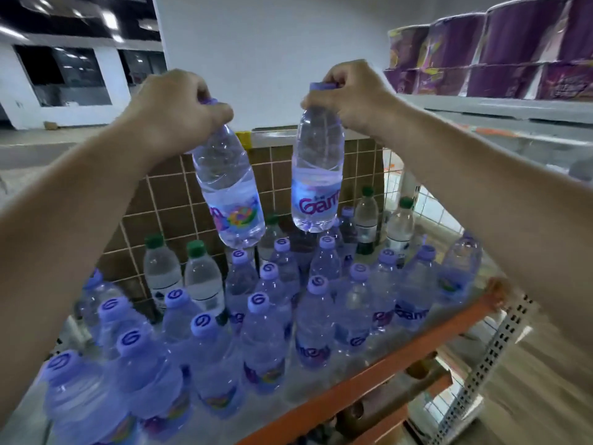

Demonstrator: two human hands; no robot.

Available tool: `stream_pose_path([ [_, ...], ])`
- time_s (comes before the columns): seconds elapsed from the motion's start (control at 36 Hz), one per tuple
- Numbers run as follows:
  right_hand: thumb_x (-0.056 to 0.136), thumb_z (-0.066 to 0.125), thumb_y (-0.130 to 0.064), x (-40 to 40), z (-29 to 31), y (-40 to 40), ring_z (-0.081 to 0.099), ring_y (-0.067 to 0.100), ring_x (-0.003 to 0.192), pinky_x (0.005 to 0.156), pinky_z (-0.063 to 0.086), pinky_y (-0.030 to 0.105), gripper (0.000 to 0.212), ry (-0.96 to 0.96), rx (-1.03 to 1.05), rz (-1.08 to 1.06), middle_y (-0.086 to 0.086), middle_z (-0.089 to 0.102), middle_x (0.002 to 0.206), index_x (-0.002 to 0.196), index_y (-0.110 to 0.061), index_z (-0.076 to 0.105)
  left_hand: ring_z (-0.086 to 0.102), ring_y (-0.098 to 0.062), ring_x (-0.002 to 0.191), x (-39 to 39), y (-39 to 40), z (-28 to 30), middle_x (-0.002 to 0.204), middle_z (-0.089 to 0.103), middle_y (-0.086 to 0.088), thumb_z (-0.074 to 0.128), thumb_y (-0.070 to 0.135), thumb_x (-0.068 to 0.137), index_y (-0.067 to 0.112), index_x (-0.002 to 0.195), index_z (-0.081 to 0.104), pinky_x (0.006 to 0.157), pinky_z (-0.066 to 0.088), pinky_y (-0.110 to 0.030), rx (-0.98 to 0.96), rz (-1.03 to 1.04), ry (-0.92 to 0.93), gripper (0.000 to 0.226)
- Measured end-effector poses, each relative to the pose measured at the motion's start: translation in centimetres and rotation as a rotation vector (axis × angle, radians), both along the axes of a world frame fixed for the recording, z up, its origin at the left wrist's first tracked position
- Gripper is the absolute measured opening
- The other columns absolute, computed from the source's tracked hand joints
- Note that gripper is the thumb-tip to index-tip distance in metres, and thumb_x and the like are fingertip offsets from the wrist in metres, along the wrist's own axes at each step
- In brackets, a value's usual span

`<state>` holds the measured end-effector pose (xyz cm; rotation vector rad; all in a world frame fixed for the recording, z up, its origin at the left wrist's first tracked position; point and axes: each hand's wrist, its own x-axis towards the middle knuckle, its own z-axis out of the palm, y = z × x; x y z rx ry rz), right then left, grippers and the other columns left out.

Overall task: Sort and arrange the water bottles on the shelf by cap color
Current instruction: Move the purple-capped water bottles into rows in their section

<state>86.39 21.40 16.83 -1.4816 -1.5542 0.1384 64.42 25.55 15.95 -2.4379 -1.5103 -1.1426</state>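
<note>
My left hand [179, 107] grips a purple-capped water bottle [229, 191] by its neck; the bottle hangs tilted above the shelf. My right hand [349, 94] holds a second purple-capped bottle [317, 175] by its cap and neck, hanging nearly upright. Below them, several purple-capped bottles [316, 319] stand crowded on the shelf. Two green-capped bottles [179, 277] stand at the back left. More green-capped bottles [399, 226] stand at the back right.
The shelf has an orange front rail [401, 351] and a white perforated upright [491, 358]. A brown tiled wall [167, 207] rises behind the bottles. Purple packages [500, 53] fill the upper shelf on the right. A wire mesh panel [426, 200] closes the right side.
</note>
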Motion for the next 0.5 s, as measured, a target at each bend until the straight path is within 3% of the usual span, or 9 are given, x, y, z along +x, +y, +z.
stream_pose_path([
  [0.08, 0.078, 0.076, -0.034, 4.7, -0.3, 0.2, 0.046, 0.002, 0.055, 0.051, 0.041, 0.018, 0.024, -0.072, -0.03, -0.032, -0.007, 0.051, 0.066, 0.084, -0.015, 0.064, 0.052, -0.029, 0.081, 4.8, -0.1, 0.0, 0.084, 0.061, -0.011, 0.056, 0.036, 0.084, 0.01, 0.088, 0.062, 0.068, 0.035, -0.031, -0.006, 0.015, -0.025, 0.027],
  [0.14, 0.077, 0.076, -0.036, 7.7, -0.8, 0.7, 0.045, 0.003, 0.058, 0.054, 0.04, 0.021, 0.023, -0.084, -0.054, -0.039, -0.008, 0.05, 0.066, 0.08, -0.017, 0.063, 0.054, -0.031, 0.084, 7.9, -0.1, -0.2, 0.086, 0.063, -0.012, 0.057, 0.035, 0.084, 0.008, 0.089, 0.063, 0.069, 0.037, -0.031, -0.011, 0.017, -0.017, 0.028],
  [0.19, 0.077, 0.076, -0.036, 10.2, -1.3, 1.1, 0.043, 0.003, 0.057, 0.05, 0.037, 0.019, 0.024, -0.105, -0.074, -0.031, -0.009, 0.048, 0.064, 0.073, -0.019, 0.059, 0.055, -0.031, 0.085, 10.7, 0.0, -0.6, 0.087, 0.063, -0.012, 0.057, 0.034, 0.084, 0.008, 0.09, 0.063, 0.069, 0.038, -0.031, -0.04, 0.01, -0.015, 0.027],
  [0.31, 0.078, 0.076, -0.036, 14.6, -2.9, 2.1, 0.044, 0.004, 0.056, 0.041, 0.035, 0.013, 0.023, -0.157, -0.113, -0.017, -0.005, 0.051, 0.066, 0.079, -0.018, 0.062, 0.052, -0.028, 0.082, 15.5, 0.4, -1.8, 0.086, 0.058, -0.01, 0.057, 0.037, 0.086, 0.011, 0.088, 0.06, 0.068, 0.036, -0.032, -0.06, 0.019, 0.029, 0.026],
  [0.42, 0.08, 0.076, -0.032, 18.3, -4.8, 3.2, 0.045, 0.006, 0.057, 0.035, 0.031, 0.009, 0.03, -0.17, -0.171, 0.03, -0.005, 0.047, 0.065, 0.066, -0.021, 0.053, 0.051, -0.028, 0.079, 19.7, 0.8, -3.3, 0.08, 0.055, -0.009, 0.058, 0.035, 0.085, 0.013, 0.081, 0.056, 0.065, 0.034, -0.03, -0.11, 0.001, 0.106, 0.022],
  [0.5, 0.079, 0.076, -0.035, 20.3, -5.9, 3.6, 0.051, 0.005, 0.056, 0.037, 0.033, 0.009, 0.025, -0.248, -0.251, 0.045, -0.003, 0.054, 0.068, 0.077, -0.014, 0.063, 0.05, -0.026, 0.075, 22.4, 0.9, -4.0, 0.076, 0.054, -0.007, 0.057, 0.034, 0.086, 0.012, 0.083, 0.056, 0.058, 0.032, -0.03, -0.105, -0.021, 0.149, 0.022],
])
